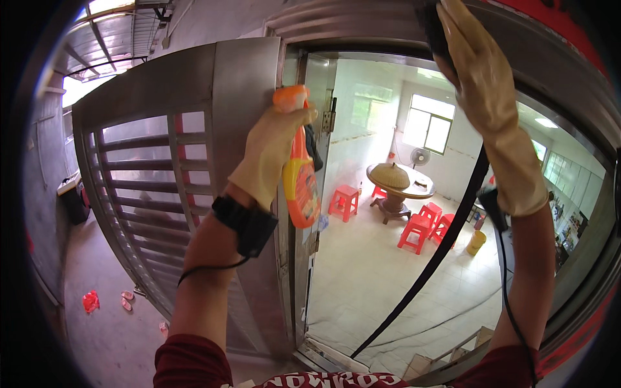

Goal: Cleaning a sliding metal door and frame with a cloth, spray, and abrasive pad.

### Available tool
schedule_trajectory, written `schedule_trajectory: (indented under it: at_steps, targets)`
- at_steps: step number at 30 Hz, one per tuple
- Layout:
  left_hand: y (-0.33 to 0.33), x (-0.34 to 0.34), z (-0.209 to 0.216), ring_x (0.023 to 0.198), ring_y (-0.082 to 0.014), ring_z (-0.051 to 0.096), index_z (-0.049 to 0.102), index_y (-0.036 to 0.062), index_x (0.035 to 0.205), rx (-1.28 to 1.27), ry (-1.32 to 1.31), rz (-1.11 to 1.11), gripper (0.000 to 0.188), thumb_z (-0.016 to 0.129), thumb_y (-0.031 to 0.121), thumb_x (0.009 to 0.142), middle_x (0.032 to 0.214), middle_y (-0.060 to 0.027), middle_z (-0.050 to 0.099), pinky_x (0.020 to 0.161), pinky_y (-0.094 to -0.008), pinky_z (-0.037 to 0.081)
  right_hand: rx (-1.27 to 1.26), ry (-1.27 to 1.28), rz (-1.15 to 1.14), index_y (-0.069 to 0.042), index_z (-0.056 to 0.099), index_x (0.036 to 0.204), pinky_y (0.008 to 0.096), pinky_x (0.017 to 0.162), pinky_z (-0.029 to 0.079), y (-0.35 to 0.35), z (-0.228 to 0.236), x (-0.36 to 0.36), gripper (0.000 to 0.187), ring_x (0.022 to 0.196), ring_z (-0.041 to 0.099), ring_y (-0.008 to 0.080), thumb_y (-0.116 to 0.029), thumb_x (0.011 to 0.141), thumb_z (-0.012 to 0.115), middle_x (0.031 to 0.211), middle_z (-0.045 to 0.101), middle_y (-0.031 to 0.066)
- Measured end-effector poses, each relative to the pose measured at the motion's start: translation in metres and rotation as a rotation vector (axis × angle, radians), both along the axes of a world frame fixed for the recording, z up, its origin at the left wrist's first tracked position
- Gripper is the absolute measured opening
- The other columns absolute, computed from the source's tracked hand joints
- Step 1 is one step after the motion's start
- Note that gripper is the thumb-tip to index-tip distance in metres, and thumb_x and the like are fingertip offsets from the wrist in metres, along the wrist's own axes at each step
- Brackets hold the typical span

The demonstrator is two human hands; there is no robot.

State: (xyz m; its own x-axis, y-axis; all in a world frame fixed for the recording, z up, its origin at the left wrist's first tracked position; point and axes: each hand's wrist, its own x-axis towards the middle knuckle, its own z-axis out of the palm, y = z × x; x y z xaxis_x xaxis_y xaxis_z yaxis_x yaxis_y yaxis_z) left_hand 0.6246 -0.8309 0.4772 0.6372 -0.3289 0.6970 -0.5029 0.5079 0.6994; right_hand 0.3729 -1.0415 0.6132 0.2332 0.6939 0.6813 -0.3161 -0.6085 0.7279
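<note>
My left hand point(272, 145), in a pale rubber glove, is closed round the neck of an orange and yellow spray bottle point(302, 194). The bottle hangs upright beside the hinge side of a metal door frame. Behind its neck a small dark thing shows, too hidden to name. Raised high at the upper right, my right hand point(482, 77) wears a matching glove and presses a dark cloth-like thing point(437, 40) against the top of the door frame point(362, 29). Its fingers are stretched along that thing, whose exact kind is blurred. Each wrist carries a black device with a cable.
A slatted metal door point(246, 116) stands swung open at left. Through the doorway are a round table point(414, 187) with a woven cover point(391, 176), several red stools point(417, 229), a fan point(420, 156) and a yellow bin point(476, 242). Slippers point(127, 301) and a red bag point(91, 301) lie outside.
</note>
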Motion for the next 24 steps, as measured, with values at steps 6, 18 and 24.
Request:
schedule_trajectory:
  at_steps: [6, 18, 24]
  targets:
    - [-0.013, -0.046, 0.041, 0.111, -0.0137, 0.061, 0.062, 0.0065, 0.129, 0.039, -0.054, 0.067, 0.043, 0.071, 0.022, 0.09, 0.114, -0.0039, 0.067, 0.089, -0.0312, 0.051, 0.515, 0.089, 0.65, -0.003, 0.052, 0.142, 0.0398, 0.105, 0.049, -0.062, -0.12, 0.076, 0.064, 0.126, 0.058, 0.0375, -0.002, 0.083, 0.079, 0.139, 0.055, 0.0243]
    - [-0.083, -0.12, 0.083, 0.099, -0.0297, 0.073, 0.071, 0.0036, 0.11, 0.739, -1.016, 1.314, 0.029, 0.072, 0.013, 0.083, 0.104, -0.0125, 0.075, 0.08, -0.0407, 0.062, 1.574, 0.559, 1.571, 0.002, 0.054, 0.131, 0.0237, 0.071, 0.05, -0.022, -0.151, 0.126, 0.045, 0.079, 0.058, 0.0094, -0.009, 0.092, 0.074, 0.097, 0.065, 0.0051]
    - [-0.081, -0.108, 0.105, 0.101, -0.0262, 0.071, 0.069, -0.0001, 0.111, 0.804, -1.249, 1.567, 0.029, 0.07, 0.009, 0.083, 0.106, -0.0112, 0.074, 0.076, -0.0398, 0.062, 1.534, 0.52, 1.832, 0.001, 0.055, 0.126, 0.0227, 0.076, 0.052, -0.005, -0.138, 0.146, 0.039, 0.083, 0.062, 0.009, -0.005, 0.093, 0.073, 0.097, 0.065, 0.003]
